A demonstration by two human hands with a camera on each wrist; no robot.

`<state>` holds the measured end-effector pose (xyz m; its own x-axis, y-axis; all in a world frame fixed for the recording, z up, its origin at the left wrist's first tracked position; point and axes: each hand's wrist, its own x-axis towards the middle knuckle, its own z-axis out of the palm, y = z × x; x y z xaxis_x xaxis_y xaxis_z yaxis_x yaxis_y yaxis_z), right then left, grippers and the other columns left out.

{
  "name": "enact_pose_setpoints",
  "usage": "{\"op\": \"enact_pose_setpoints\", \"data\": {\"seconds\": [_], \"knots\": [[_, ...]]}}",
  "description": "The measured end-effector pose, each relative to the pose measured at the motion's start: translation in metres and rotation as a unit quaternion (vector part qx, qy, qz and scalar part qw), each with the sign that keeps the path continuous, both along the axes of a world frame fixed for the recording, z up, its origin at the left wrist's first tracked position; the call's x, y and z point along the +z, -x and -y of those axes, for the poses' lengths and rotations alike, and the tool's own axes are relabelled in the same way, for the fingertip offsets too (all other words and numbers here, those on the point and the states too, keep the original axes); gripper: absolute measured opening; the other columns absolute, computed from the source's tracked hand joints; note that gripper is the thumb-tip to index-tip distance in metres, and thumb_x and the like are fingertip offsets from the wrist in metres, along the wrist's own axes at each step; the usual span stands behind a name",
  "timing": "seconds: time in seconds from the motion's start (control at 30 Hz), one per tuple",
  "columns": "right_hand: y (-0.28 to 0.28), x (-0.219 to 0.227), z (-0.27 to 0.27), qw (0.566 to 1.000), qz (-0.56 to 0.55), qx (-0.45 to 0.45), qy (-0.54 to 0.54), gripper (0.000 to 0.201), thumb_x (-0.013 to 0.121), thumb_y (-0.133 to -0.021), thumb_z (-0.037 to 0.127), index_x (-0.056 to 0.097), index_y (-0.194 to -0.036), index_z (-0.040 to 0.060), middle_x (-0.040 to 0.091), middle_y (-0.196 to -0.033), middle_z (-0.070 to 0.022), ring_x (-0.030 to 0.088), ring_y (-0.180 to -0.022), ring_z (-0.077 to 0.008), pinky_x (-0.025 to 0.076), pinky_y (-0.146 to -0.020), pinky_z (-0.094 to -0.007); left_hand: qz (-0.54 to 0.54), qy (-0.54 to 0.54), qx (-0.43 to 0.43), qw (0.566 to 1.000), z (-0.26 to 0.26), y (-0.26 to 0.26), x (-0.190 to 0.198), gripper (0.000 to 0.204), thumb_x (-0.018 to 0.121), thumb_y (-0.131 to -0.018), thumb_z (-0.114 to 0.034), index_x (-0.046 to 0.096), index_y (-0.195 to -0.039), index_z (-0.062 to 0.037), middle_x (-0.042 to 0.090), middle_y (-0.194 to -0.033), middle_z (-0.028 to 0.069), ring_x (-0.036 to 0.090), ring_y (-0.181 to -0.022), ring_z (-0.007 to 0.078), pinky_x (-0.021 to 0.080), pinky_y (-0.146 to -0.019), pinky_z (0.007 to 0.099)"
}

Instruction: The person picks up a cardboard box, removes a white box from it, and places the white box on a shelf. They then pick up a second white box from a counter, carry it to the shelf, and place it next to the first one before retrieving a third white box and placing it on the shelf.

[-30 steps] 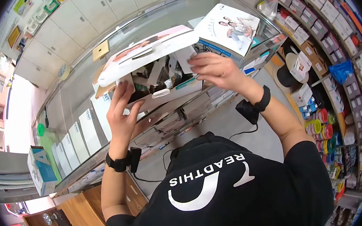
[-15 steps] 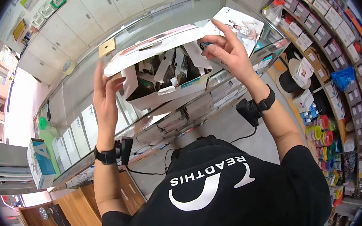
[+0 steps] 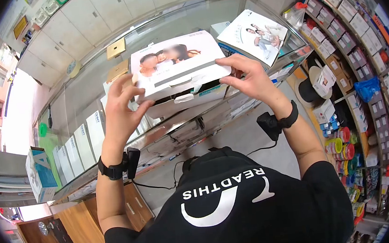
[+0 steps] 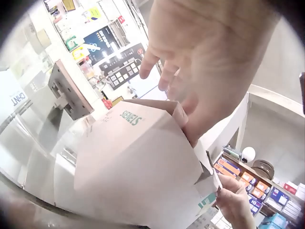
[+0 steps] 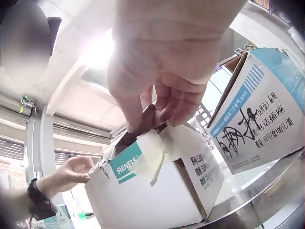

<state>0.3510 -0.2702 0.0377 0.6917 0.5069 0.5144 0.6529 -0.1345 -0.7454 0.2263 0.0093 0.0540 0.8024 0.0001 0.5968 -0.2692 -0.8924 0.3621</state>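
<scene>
On the glass counter stands a white cardboard box (image 3: 188,104) with a picture-printed lid (image 3: 174,60). The lid is folded down over the top, its front tab (image 3: 182,81) loose above a dark gap at the front edge. At the left side is my left hand (image 3: 125,109), fingers spread and relaxed along the lid's edge, thumb near the front corner. My right hand (image 3: 248,76) pinches the lid's right front corner between thumb and fingers. A torn strip (image 5: 151,155) hangs at the front in the right wrist view. The box's contents are hidden.
A second picture-printed box (image 3: 254,36) stands to the right on the counter (image 3: 72,91). Gold-coloured square plates (image 3: 116,48) lie behind on the left. White boxes (image 3: 96,131) stand in a row at the left. Stocked shelves (image 3: 338,60) line the right side.
The lid has swung down from raised to lying over the box, covering the contents. My left hand left the box's opening and returned to its left edge; my right hand stayed at the right corner.
</scene>
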Motion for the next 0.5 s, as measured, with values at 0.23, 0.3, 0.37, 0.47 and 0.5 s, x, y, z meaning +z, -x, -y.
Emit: {"op": "enact_pose_setpoints", "data": {"seconds": [0.23,0.3,0.37,0.47,0.5], "knots": [[0.002,0.003,0.0,0.994,0.031,0.038,0.101,0.036,0.072,-0.067,0.005,0.062,-0.102,0.0051,0.05,-0.072,-0.0038,0.048,-0.06,-0.0123,0.043,-0.056,-0.0249,-0.064,-0.099,-0.123,0.985,0.024,-0.029,0.009,0.048,0.075,-0.059,-0.01,0.058,-0.104,-0.0131,0.06,-0.099,0.0043,0.056,-0.093,0.0248,0.043,-0.086,0.0395],[0.003,0.008,0.002,0.99,0.012,0.044,0.134,0.039,0.068,-0.069,0.0,0.06,-0.107,0.0028,0.051,-0.075,-0.0029,0.046,-0.065,-0.0105,0.039,-0.059,-0.0224,-0.064,-0.157,-0.121,0.978,0.028,-0.039,0.013,0.054,0.077,-0.057,-0.015,0.057,-0.108,-0.0153,0.058,-0.098,0.004,0.055,-0.093,0.0247,0.044,-0.082,0.0388],[-0.003,0.011,0.008,0.989,0.002,0.077,0.126,0.039,0.066,-0.07,-0.001,0.06,-0.108,0.0029,0.051,-0.075,-0.0032,0.047,-0.065,-0.0113,0.04,-0.06,-0.0228,-0.018,-0.194,-0.13,0.972,0.035,-0.047,0.013,0.056,0.078,-0.055,-0.02,0.057,-0.107,-0.0163,0.056,-0.102,0.0039,0.053,-0.096,0.0243,0.043,-0.081,0.0369],[-0.011,0.013,0.011,0.986,0.012,0.116,0.122,0.039,0.064,-0.071,-0.001,0.06,-0.109,0.0045,0.054,-0.076,-0.0048,0.049,-0.066,-0.0129,0.042,-0.061,-0.0242,-0.061,-0.199,-0.12,0.971,0.044,-0.055,0.015,0.058,0.079,-0.053,-0.025,0.057,-0.106,-0.0155,0.054,-0.106,0.0063,0.051,-0.098,0.0266,0.041,-0.082,0.0373],[-0.012,0.011,0.012,0.983,0.031,0.123,0.13,0.04,0.064,-0.071,0.0,0.06,-0.11,0.006,0.056,-0.078,-0.0062,0.051,-0.066,-0.0138,0.044,-0.062,-0.0252,-0.063,-0.199,-0.124,0.97,0.045,-0.055,0.015,0.058,0.079,-0.053,-0.025,0.057,-0.106,-0.0155,0.054,-0.106,0.0063,0.051,-0.098,0.0266,0.041,-0.082,0.0373]]}}
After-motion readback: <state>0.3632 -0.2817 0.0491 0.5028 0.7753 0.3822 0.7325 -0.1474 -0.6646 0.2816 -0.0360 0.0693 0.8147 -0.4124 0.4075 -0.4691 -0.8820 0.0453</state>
